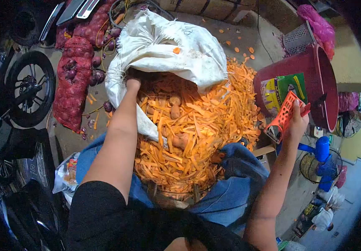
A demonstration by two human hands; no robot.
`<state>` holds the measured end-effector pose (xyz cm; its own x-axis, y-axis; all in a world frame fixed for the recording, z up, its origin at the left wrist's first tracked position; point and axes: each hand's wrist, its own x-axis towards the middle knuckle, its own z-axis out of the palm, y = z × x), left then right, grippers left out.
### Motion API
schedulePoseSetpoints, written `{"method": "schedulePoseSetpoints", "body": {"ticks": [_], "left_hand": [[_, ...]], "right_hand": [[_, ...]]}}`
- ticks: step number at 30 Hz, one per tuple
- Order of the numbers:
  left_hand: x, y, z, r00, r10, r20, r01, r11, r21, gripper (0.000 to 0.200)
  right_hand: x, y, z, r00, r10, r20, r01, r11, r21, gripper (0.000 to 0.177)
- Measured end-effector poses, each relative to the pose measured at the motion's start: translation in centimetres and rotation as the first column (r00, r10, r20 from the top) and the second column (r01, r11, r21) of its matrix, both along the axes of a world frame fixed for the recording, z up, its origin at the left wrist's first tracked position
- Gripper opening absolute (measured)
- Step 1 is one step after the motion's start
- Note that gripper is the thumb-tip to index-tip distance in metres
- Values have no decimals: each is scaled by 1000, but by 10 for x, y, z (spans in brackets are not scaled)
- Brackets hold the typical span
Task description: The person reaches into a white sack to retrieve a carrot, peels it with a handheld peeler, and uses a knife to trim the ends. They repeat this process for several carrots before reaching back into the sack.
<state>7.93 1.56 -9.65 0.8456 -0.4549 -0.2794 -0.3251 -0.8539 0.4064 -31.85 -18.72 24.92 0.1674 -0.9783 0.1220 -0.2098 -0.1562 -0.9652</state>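
Note:
My left hand reaches into the mouth of a white woven sack; its fingers are hidden inside, so I cannot see what they touch. In my right hand, closed around it, is an orange perforated peeler with a metal part at its lower end. A thick heap of orange vegetable peelings spreads between my knees and under the sack. Several brownish root vegetables lie among the strips, one of them a small rounded root just below the sack's opening.
A dark red tub lies tipped on its side at the right, near the peeler. Red net bags of onions are on the left, beside a motorcycle wheel. A blue plastic container stands at the right, with people farther back.

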Motion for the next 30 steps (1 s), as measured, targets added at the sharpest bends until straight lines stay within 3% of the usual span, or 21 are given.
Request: {"method": "schedulePoseSetpoints", "body": {"ticks": [1,3,4,5,8,11,14,18,21,24,30], "left_hand": [[1,1,-2,1000,4,-8,-4,1000,0,42],[3,5,-6,987,98,-126,-123,970,-211,49],[21,7,-53,991,92,101,-42,908,-417,43],[17,10,-63,992,89,93,-43,911,-410,43],[10,21,-82,982,-132,-137,143,987,75,39],[10,30,-90,882,-209,-423,410,783,467,36],[-23,35,-12,892,-250,-378,425,750,507,29],[-25,42,-23,923,-306,-232,384,751,537,28],[-12,42,-38,920,-263,-290,379,784,491,28],[-4,36,-27,837,-173,-519,416,818,397,28],[11,13,-45,942,-284,-177,317,927,199,30]], "right_hand": [[3,-2,-1,998,-4,-62,3,1000,-19,15],[6,-7,-9,999,21,-36,-21,1000,-4,15],[10,-6,-10,999,32,-35,-32,999,-4,15],[13,-3,-11,999,42,-34,-42,999,0,16],[25,9,-5,993,8,-114,-5,1000,26,16],[21,3,-16,994,23,-107,-25,1000,-19,17],[21,7,-12,976,13,-218,-9,1000,16,19],[18,5,-14,976,31,-214,-27,999,21,20],[15,5,-17,966,25,-258,-15,999,40,19],[13,3,-20,974,48,-223,-35,997,62,17],[17,5,-25,973,60,-223,-43,996,82,15]]}}
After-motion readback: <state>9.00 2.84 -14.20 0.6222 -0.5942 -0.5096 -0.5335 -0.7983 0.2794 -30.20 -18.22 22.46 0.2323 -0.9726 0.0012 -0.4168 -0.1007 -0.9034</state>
